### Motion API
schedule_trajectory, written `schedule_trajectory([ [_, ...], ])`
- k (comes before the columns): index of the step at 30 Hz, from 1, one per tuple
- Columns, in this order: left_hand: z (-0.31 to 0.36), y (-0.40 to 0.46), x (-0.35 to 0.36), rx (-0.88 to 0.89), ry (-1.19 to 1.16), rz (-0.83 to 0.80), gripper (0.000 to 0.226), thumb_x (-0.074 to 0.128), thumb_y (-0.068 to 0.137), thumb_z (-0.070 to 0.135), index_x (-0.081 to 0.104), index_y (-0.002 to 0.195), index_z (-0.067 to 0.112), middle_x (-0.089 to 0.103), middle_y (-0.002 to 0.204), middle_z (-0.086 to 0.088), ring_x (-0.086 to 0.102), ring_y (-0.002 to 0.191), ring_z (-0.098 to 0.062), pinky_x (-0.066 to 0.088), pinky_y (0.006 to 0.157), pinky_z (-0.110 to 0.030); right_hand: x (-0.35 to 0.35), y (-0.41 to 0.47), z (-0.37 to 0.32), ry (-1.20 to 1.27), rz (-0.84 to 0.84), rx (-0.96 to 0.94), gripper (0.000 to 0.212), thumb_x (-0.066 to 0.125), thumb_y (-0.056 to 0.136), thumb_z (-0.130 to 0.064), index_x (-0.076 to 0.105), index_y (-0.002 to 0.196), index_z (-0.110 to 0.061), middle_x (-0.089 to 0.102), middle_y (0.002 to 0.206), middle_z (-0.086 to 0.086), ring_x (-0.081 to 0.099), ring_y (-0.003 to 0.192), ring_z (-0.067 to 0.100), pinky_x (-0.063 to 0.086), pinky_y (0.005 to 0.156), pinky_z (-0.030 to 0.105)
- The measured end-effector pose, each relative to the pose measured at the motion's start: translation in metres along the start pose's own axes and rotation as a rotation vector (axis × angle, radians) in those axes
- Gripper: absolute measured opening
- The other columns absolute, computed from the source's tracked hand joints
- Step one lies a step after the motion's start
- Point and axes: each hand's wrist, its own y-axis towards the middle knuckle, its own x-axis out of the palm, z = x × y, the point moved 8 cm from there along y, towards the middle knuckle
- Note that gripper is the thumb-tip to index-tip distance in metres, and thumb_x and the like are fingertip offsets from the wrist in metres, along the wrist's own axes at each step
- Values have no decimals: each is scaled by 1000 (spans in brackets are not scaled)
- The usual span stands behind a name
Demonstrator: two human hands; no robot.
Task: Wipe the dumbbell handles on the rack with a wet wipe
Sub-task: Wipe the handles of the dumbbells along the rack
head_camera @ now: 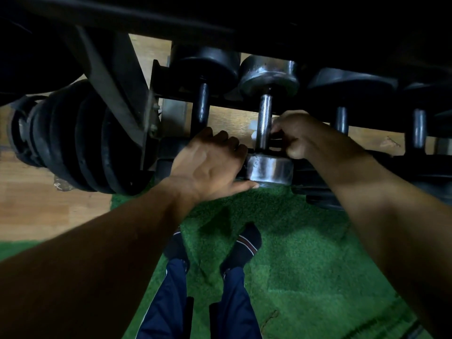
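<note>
Reaching down from above, both bare arms meet at a chrome dumbbell (266, 118) that lies on the lower tier of a dark rack (117, 77), its knurled handle (265, 118) running away from the camera between a far head (269, 77) and a near head (270, 168). The left hand (210, 165) rests palm-down beside the near head, its fingers (221, 138) fairly straight and spread over the rack's front rail, the thumb lying along the lower edge and touching the chrome head's left side. The right hand (299, 134) sits just to the right of the handle's lower end, fingers curled in toward the bar; whether they close round the bar or pinch something against it cannot be told, since the spot is dark. A small pale patch (253, 129) shows just left of the handle, too dim to identify as a wipe. Black dumbbells flank the chrome one: one on its left (203, 69), and two more on its right (342, 94) with short dark handles. At the far left a stack of black plates (71, 140) hangs near the rack's slanted upright. Below, the person's feet in dark socks (244, 245) and blue trousers (234, 304) stand on a green turf mat (305, 253), with wooden floor (36, 199) beyond its left edge.
</note>
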Motion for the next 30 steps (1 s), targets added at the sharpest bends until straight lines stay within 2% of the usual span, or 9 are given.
schedule_trajectory([
  [3, 0, 0, -1, -6, -1, 6, 80, 30, 89, 85, 62, 114, 17, 65, 111, -5, 59, 104, -26, 41, 93, -43, 2, 0, -4, 171, 18, 32, 27, 42, 87, 1, 67, 97, 0, 71, 95, 21, 70, 85, 37, 60, 75, 51],
  [6, 1, 0, -1, 0, 8, 10, 80, 30, 89, 85, 63, 113, 16, 65, 110, -5, 60, 103, -27, 42, 92, -43, 5, 4, -6, 397, 91, 28, 15, 42, 86, 2, 56, 89, 2, 65, 87, 23, 64, 70, 33, 60, 65, 49],
  [10, 0, 0, -2, 1, 6, 11, 80, 31, 89, 85, 64, 111, 16, 66, 108, -6, 61, 100, -27, 43, 91, -43, 10, 2, -3, 486, 126, -10, 16, 42, 86, 4, 58, 83, 2, 57, 80, 21, 57, 68, 31, 55, 73, 44],
  [14, 0, 1, -3, 1, -12, 14, 79, 31, 89, 85, 64, 109, 16, 67, 106, -5, 61, 100, -27, 42, 91, -43, 8, -8, -1, 281, 35, -48, 48, 42, 93, -1, 69, 54, -8, 65, 57, 10, 63, 57, 26, 58, 69, 37],
  [19, -1, 0, -3, -3, -22, 8, 78, 32, 90, 84, 63, 112, 15, 66, 108, -6, 59, 102, -28, 41, 93, -44, 1, -5, -2, -276, 19, -212, 14, 54, 84, 1, 60, 73, -6, 63, 72, 15, 66, 69, 30, 56, 69, 42],
  [23, -1, -1, -3, -4, -26, 8, 80, 30, 90, 84, 63, 112, 15, 66, 109, -6, 59, 104, -28, 41, 95, -45, -1, -25, -31, -974, 179, -610, 23, 58, 90, -16, 59, 68, -10, 63, 75, 12, 64, 76, 31, 39, 54, 20],
  [26, -1, -1, -3, -1, -16, 2, 81, 28, 90, 84, 63, 113, 15, 65, 110, -6, 59, 103, -28, 41, 95, -45, 5, -57, -65, -956, 251, -948, 22, 55, 98, -16, 69, 81, -11, 71, 86, 8, 69, 87, 21, 37, 62, 6],
  [27, -1, -1, -3, 2, -10, -1, 81, 27, 90, 84, 63, 113, 15, 65, 110, -6, 59, 103, -28, 41, 94, -45, 9, -62, -74, -893, 245, -1059, 20, 54, 98, -14, 71, 89, -8, 73, 91, 6, 69, 89, 18, 43, 71, 6],
  [30, -1, -1, -4, -2, 4, -5, 81, 26, 90, 85, 62, 113, 16, 65, 109, -6, 59, 101, -27, 41, 92, -44, 31, -57, -83, -1015, 223, -1275, 26, 53, 94, -10, 72, 111, -13, 70, 111, 8, 67, 104, 24, 53, 91, 38],
])
